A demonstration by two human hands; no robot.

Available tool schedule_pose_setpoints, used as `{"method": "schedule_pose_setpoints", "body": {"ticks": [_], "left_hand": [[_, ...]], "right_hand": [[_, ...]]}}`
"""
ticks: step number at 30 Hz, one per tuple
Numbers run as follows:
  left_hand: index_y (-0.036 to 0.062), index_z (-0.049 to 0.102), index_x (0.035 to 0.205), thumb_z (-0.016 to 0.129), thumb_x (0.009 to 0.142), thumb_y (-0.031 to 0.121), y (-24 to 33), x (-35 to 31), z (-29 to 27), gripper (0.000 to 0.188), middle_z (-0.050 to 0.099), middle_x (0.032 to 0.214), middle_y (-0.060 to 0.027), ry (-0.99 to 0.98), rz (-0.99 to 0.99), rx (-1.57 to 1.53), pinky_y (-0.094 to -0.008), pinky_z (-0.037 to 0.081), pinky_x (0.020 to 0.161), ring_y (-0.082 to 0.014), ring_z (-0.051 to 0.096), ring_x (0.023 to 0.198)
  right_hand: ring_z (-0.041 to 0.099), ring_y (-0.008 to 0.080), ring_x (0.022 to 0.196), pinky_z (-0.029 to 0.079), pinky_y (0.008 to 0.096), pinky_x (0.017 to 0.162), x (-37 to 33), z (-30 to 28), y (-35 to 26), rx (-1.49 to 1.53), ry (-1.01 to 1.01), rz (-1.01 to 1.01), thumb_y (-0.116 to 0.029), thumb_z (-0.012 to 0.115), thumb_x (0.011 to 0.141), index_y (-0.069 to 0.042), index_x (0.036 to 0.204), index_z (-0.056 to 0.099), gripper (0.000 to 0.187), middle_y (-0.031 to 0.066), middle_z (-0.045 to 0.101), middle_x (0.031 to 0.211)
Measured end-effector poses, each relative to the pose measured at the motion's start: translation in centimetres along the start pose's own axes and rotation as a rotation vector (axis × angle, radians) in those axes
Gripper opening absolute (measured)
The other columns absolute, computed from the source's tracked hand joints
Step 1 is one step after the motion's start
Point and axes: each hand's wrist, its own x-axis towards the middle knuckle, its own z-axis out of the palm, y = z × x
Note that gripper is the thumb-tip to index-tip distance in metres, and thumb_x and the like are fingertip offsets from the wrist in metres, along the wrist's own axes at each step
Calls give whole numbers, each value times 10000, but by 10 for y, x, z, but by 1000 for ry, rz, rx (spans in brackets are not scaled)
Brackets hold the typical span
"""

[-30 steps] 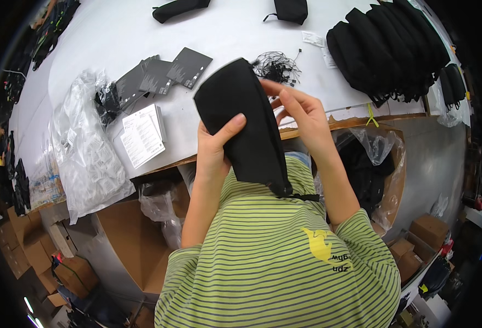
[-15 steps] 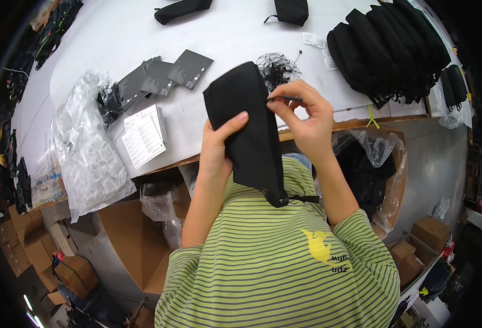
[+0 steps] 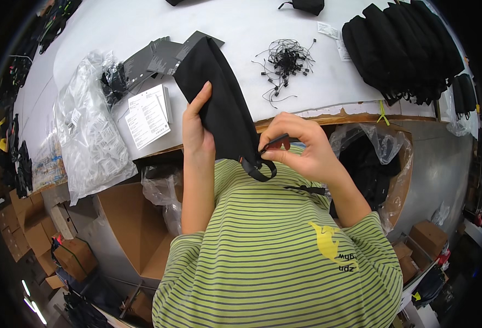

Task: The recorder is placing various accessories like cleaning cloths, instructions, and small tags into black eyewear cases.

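A black fabric pouch (image 3: pixel 216 104) hangs tilted in front of me, its far end up to the left and a short strap loop (image 3: pixel 264 174) at its near end. My left hand (image 3: pixel 200 131) grips its left side, thumb lying on the face. At the near right corner, beside the loop, my right hand (image 3: pixel 301 145) pinches a dark zipper pull (image 3: pixel 276 142) between thumb and fingertips. The seam along the pouch's right edge looks closed. Beyond the pouch, a tangle of black tag strings (image 3: pixel 287 63) lies on the white table (image 3: pixel 241 24).
Dark printed cards (image 3: pixel 167 54), a stack of white leaflets (image 3: pixel 151 115) and a clear plastic bag (image 3: pixel 90 136) of small white tags lie left. Several black pouches (image 3: pixel 399 52) are bunched at the right. Cardboard boxes (image 3: pixel 137 229) stand under the table edge.
My right hand has moved toward me along the pouch's right edge, from its upper part to the loop end. The pouch has shifted left and tilts more.
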Motion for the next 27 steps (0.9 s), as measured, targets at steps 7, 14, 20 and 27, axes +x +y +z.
{"method": "schedule_pose_setpoints", "body": {"ticks": [7, 14, 20, 27], "left_hand": [[-26, 551, 1149, 525, 938, 170, -8, -14, 25, 289, 631, 1095, -150, 195, 163, 185, -378, 536, 845, -236, 630, 986], [7, 444, 1250, 524, 951, 205, -19, -43, 23, 367, 545, 1209, -119, -71, -90, 79, -368, 496, 899, -218, 562, 1079], [73, 297, 1371, 707, 796, 79, 4, -30, 9, 706, 422, 1330, -149, -194, 818, 1216, -321, 392, 957, -225, 490, 1137], [-16, 648, 901, 699, 803, 191, 10, -36, 21, 235, 572, 916, -123, -371, 799, 1254, -300, 409, 796, -209, 537, 867]], "right_hand": [[534, 204, 986, 401, 321, 872, 4, -2, -5, -550, 304, -272, -182, 725, 747, -161, 1135, 602, 407, 77, 566, 1108], [609, 213, 867, 496, 322, 721, 14, -8, 6, -849, 226, -437, -49, 686, 620, -205, 1124, 643, 530, 34, 608, 950], [624, 179, 782, 502, 268, 701, 16, -21, 1, -237, 289, -217, 14, 747, 685, -116, 1124, 641, 470, 65, 635, 907], [602, 137, 773, 467, 233, 694, 9, -46, 11, -7, 206, -201, -94, 761, 739, -52, 982, 684, 258, 52, 647, 870]]}}
